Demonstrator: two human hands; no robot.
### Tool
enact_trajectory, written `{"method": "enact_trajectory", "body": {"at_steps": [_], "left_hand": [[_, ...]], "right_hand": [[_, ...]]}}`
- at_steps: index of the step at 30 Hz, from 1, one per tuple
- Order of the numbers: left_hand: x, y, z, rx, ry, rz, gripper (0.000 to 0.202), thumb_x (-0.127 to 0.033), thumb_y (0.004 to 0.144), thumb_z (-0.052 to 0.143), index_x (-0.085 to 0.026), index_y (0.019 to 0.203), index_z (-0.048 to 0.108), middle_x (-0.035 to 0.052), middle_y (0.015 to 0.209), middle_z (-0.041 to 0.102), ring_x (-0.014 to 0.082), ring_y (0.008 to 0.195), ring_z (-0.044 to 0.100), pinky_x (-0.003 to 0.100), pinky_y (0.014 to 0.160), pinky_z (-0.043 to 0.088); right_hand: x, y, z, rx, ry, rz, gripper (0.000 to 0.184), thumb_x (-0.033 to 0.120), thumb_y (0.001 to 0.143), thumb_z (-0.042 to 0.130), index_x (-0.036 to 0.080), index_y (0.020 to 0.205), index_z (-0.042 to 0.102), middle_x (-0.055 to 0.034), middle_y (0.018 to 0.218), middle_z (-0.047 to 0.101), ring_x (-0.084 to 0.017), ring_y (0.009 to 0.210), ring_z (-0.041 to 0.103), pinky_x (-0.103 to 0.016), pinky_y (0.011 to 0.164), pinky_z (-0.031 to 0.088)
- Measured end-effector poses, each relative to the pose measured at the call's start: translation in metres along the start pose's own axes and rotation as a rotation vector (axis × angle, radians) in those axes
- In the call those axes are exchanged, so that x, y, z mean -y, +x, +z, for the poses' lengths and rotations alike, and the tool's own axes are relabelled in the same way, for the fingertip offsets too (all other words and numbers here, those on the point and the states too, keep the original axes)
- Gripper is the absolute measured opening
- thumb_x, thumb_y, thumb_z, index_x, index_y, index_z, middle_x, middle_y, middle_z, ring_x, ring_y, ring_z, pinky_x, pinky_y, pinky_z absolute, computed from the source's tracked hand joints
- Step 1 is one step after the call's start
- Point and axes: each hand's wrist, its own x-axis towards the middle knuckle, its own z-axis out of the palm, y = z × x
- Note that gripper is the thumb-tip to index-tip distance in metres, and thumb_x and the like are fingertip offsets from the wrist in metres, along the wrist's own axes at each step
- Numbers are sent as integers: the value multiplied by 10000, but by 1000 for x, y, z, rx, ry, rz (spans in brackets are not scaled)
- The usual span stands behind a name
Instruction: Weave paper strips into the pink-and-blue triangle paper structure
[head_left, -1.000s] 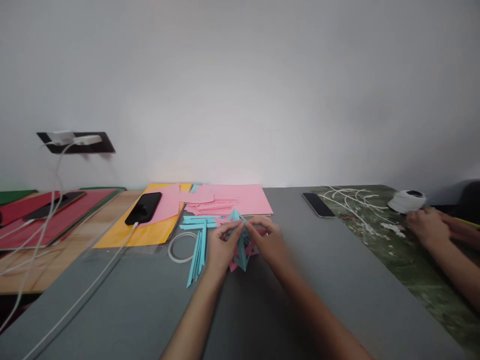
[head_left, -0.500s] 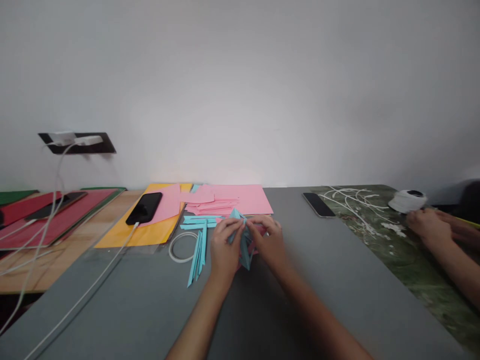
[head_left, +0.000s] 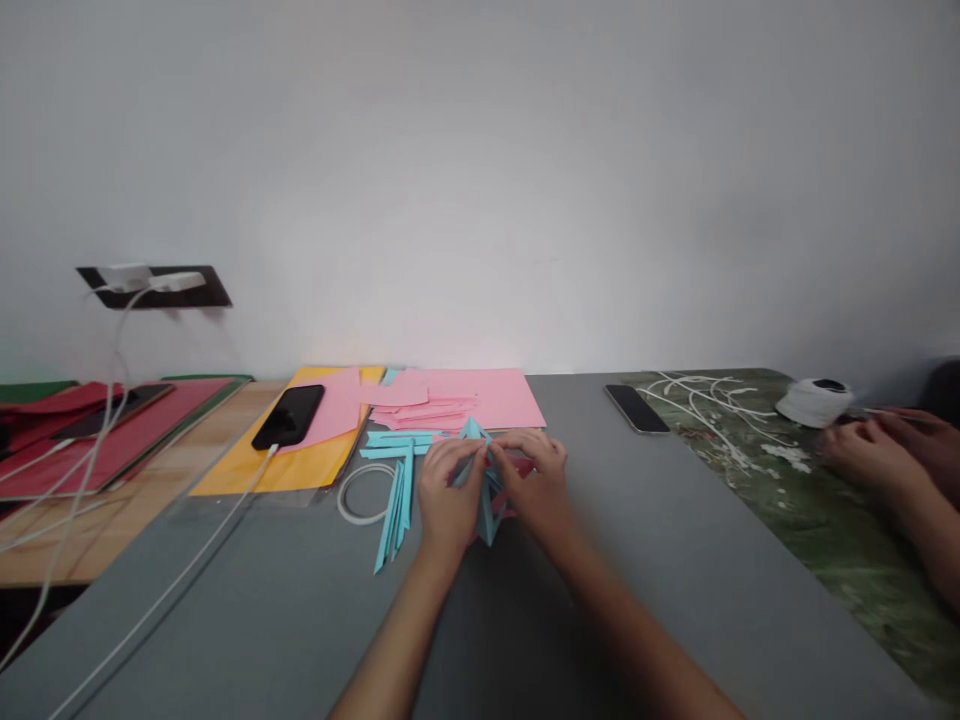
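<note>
A folded paper piece made of light blue and pink strips (head_left: 486, 495) rests on the grey table (head_left: 525, 620) in front of me. My left hand (head_left: 447, 497) pinches its left side with curled fingers. My right hand (head_left: 534, 482) grips its right side, fingers closed on the paper. Loose light blue folded strips (head_left: 397, 485) lie just left of my left hand. Pink sheets and cut pink strips (head_left: 450, 400) lie beyond the hands.
A black phone (head_left: 288, 416) with a white cable lies on a yellow sheet (head_left: 285, 465). A white ring (head_left: 358, 495) sits by the strips. Another phone (head_left: 637, 409) lies right of centre. Another person's hands (head_left: 877, 450) work at right near a white roll (head_left: 814, 400). Red sheets (head_left: 112, 430) lie left.
My hands have shifted slightly on the paper piece, my left hand closing further over it. The other person's hands at right moved a little towards the far side.
</note>
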Motion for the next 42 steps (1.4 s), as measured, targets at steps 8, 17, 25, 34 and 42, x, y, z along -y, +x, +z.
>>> {"method": "enact_trajectory", "body": {"at_steps": [8,17,25,34,42], "left_hand": [[-5,-1,1,-28,-34,-85,77,-266,743,628,-217,729,685,37,761,693,181,785,627,362,795,466],[0,1,-3,23,66,-55,110,-294,769,610,-230,800,695,28,837,711,195,860,630,373,827,407],[-5,-2,-2,18,210,3,125,-282,803,570,-242,786,688,14,819,711,185,827,624,372,809,360],[13,10,-8,156,-74,-121,144,-315,763,596,-220,814,693,45,839,690,186,836,616,352,808,456],[13,14,-10,243,-40,-49,111,-274,779,589,-226,790,689,54,894,661,187,891,588,361,840,432]], "right_hand": [[8,-3,-1,-48,-47,-46,112,291,795,564,229,709,599,6,754,678,-181,820,587,-359,841,261],[7,-2,-3,-53,-13,-51,142,308,820,556,231,722,622,7,765,692,-175,811,591,-347,826,259],[7,-2,-3,-48,-63,-89,137,305,793,581,238,683,627,3,737,691,-186,802,592,-367,822,276],[-8,18,-20,129,212,41,122,346,770,601,250,778,675,-27,823,691,-189,834,612,-380,822,408],[-23,29,-31,418,300,17,176,362,791,582,279,901,691,-26,862,659,-166,851,604,-339,795,451]]}}
